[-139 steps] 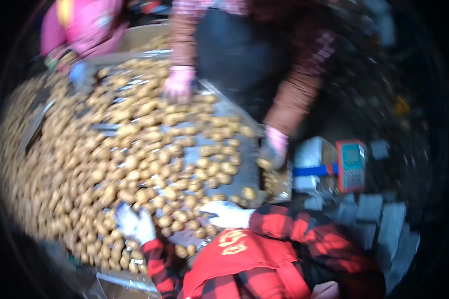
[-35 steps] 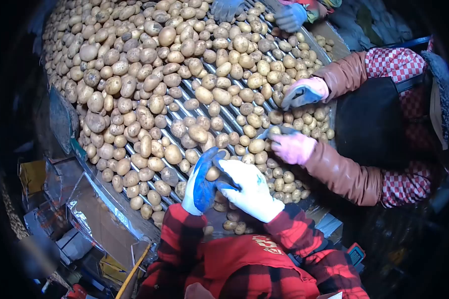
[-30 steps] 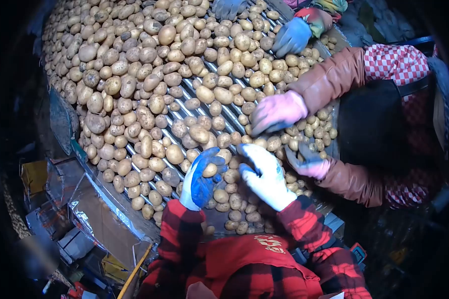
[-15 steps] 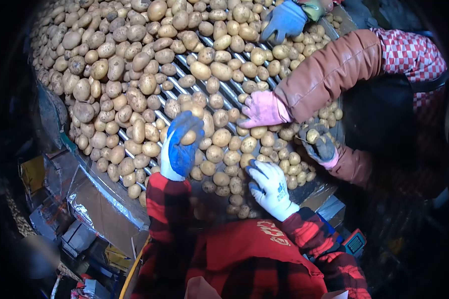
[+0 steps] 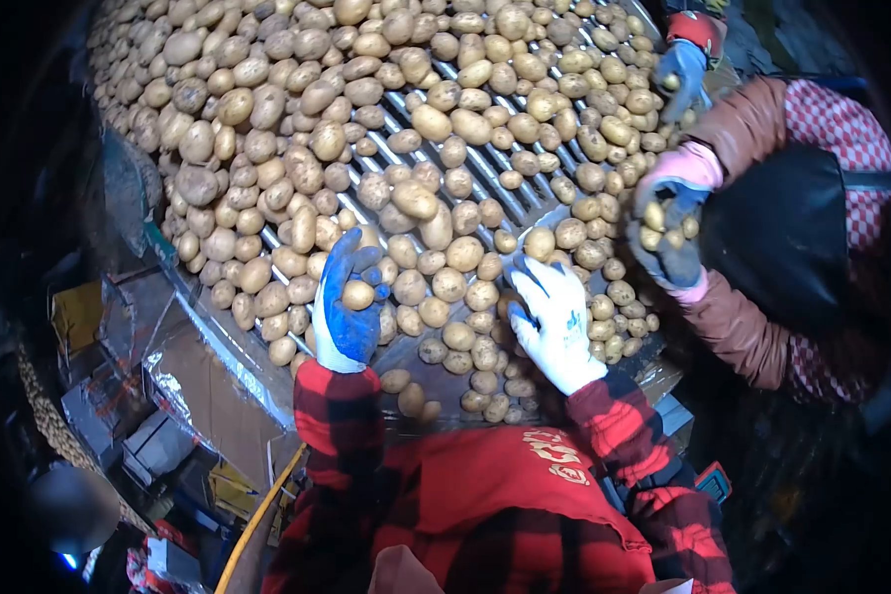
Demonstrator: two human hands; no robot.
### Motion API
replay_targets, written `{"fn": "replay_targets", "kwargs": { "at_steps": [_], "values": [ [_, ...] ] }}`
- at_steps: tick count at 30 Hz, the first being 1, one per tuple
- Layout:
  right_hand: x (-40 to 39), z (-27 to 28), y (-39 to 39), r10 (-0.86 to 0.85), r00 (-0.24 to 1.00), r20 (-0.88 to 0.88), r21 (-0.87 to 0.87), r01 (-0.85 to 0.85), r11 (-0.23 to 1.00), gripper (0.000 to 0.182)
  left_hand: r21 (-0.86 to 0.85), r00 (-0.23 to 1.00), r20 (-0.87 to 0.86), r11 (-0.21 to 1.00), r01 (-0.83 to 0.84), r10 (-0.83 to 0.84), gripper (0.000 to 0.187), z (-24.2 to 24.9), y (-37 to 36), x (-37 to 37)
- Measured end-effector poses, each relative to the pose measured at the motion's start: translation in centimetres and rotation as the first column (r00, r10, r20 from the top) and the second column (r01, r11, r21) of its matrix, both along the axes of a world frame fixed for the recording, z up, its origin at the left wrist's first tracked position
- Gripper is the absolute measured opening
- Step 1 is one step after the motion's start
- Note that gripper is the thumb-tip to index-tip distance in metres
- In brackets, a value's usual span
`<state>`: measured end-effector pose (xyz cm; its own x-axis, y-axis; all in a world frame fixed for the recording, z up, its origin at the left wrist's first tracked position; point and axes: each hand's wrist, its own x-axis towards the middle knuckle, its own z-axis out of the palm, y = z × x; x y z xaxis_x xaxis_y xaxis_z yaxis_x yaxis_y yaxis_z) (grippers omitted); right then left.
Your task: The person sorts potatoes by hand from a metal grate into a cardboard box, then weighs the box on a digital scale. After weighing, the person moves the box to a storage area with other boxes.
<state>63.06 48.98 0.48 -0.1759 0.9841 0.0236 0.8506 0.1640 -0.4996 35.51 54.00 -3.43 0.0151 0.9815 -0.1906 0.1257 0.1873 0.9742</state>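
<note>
My left hand [image 5: 345, 309], in a white glove with a blue palm, is turned palm up with its fingers curled around a small potato [image 5: 357, 295]. To the right, my right hand [image 5: 556, 325] reaches palm down over the pile in a white glove. Its fingers are stretched out and apart, the tips right at several potatoes; its palm is hidden. Between the hands lie more loose potatoes [image 5: 449, 285] on a grey metal surface. Past my hands, metal bars [image 5: 480, 183] show between the potatoes.
A large potato heap [image 5: 203, 109] fills the upper left. On the right, a co-worker's gloved hands [image 5: 678, 223] hold several small potatoes. Another person's blue glove [image 5: 683, 74] is at the top right. Cardboard [image 5: 208, 381] borders the lower left side.
My right hand has moved forward among the potatoes, while my left stays curled around a small potato. The co-worker's pink-cuffed hands have come together to the right; the blue glove has shifted right.
</note>
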Motion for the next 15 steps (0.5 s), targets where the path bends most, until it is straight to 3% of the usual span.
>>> {"fn": "replay_targets", "kwargs": {
  "at_steps": [2, 3, 4, 5, 8, 9, 10, 11, 12, 15],
  "values": [
    [-1.0, -0.7, 2.2, 0.062, 0.998, -0.013, 0.046, -0.061, 0.997, 0.046, -0.042, 0.992, 0.123, 0.999, -0.019, 0.024, 0.050, 0.6, -0.4, -0.6],
    [-2.1, 0.2, 3.8, 0.122, 0.992, 0.021, 0.081, -0.123, 0.989, 0.047, -0.165, 0.962, 0.264, 0.986, -0.026, 0.069, 0.059, 0.4, -0.4, -1.4],
    [-3.3, 1.0, 5.7, 0.176, 0.983, 0.060, 0.115, -0.182, 0.977, 0.048, -0.168, 0.962, 0.264, 0.985, -0.026, 0.070, 0.059, -0.2, -0.6, -1.9],
    [-4.2, -0.4, 7.2, 0.236, 0.969, 0.067, 0.181, -0.245, 0.953, 0.047, 0.008, 0.999, 0.013, 0.999, 0.033, -0.033, 0.058, -1.1, -0.8, -2.3],
    [-5.9, -4.0, 12.2, 0.435, 0.884, 0.169, 0.223, -0.465, 0.857, 0.041, -0.047, 0.992, 0.120, 0.998, 0.051, -0.045, 0.050, 0.8, -1.0, -1.4],
    [-5.3, -5.5, 14.2, 0.455, 0.832, 0.318, 0.273, -0.540, 0.796, 0.039, -0.026, 0.987, 0.157, 0.999, 0.032, -0.027, 0.046, 0.9, -1.0, -1.1],
    [-5.8, -4.9, 15.8, 0.506, 0.841, 0.192, 0.279, -0.541, 0.793, 0.044, -0.006, 0.980, 0.197, 1.000, 0.012, -0.010, 0.044, 1.1, -1.0, -0.9],
    [-5.9, -5.2, 17.6, 0.423, 0.870, 0.252, 0.348, -0.489, 0.800, 0.044, 0.068, 0.999, 0.041, 0.997, 0.029, -0.032, 0.040, 1.6, -0.9, -0.6],
    [-5.9, -5.3, 19.3, 0.338, 0.890, 0.305, 0.413, -0.444, 0.795, 0.044, 0.057, 0.999, 0.044, 0.998, 0.023, -0.026, 0.040, 1.5, -1.2, -0.7],
    [-3.9, -3.3, 21.6, 0.078, 0.971, 0.226, 0.412, -0.168, 0.896, 0.043, 0.035, 0.996, 0.067, 0.998, 0.051, -0.053, 0.036, 1.2, -1.1, -1.9]
  ]
}}
